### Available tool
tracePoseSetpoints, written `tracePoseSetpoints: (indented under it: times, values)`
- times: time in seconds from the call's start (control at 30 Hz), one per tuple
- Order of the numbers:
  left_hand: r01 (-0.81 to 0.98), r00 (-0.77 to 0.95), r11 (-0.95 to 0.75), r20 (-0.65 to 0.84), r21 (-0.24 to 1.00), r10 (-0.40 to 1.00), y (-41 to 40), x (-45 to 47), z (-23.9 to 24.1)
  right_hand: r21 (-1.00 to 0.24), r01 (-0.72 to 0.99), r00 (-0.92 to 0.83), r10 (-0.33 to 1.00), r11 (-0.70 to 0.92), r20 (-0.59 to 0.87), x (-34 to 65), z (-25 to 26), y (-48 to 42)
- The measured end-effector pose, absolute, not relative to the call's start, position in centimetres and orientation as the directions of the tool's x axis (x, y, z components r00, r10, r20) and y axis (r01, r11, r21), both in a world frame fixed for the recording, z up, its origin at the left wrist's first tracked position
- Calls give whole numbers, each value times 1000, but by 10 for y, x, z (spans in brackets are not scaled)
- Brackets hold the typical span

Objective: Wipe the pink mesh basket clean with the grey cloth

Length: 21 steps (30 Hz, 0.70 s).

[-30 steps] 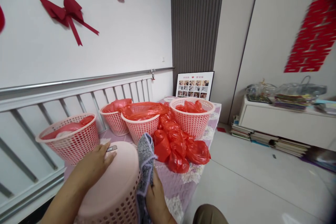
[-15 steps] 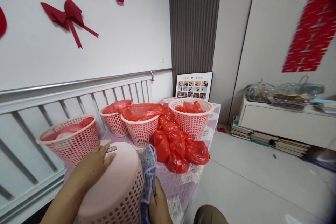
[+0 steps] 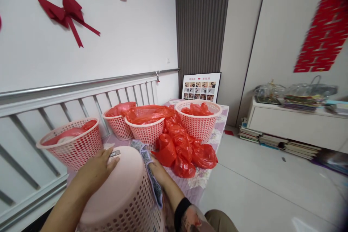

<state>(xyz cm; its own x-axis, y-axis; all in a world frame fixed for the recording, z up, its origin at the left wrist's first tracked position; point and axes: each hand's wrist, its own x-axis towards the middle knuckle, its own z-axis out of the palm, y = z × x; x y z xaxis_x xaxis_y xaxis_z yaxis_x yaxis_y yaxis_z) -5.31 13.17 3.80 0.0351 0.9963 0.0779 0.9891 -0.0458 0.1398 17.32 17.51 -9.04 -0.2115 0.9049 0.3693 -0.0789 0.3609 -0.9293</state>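
Note:
A pink perforated basket (image 3: 127,192) stands upside down right in front of me. My left hand (image 3: 95,172) lies flat on its upturned base, fingers stretched out, beside a small grey tag. My right hand (image 3: 157,169) presses a grey-blue cloth (image 3: 150,174) against the basket's far right side, fingers closed on the cloth. The cloth drapes down the basket's wall.
Several pink baskets (image 3: 198,121) lined with red plastic bags (image 3: 185,150) stand on a floral-covered surface (image 3: 199,175) along a white railing (image 3: 81,98). A framed photo collage (image 3: 201,87) leans at the far end. White floor and a low cabinet (image 3: 296,127) lie to the right.
My right hand has slid the cloth from the basket's near side up to its far right edge. My left hand has stayed on the base.

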Motion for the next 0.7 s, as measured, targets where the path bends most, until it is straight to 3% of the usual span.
tracePoseSetpoints:
  times: [0.23,0.57,0.7]
  values:
    - [987,44,-57,85,151,995,131,-55,35,-959,9,-99,955,283,280,188,-160,153]
    - [985,77,-91,102,145,992,129,-55,36,-965,88,86,963,248,256,198,-192,82]
    - [988,61,-72,79,140,995,127,-53,39,-949,205,254,923,240,288,194,-220,47]
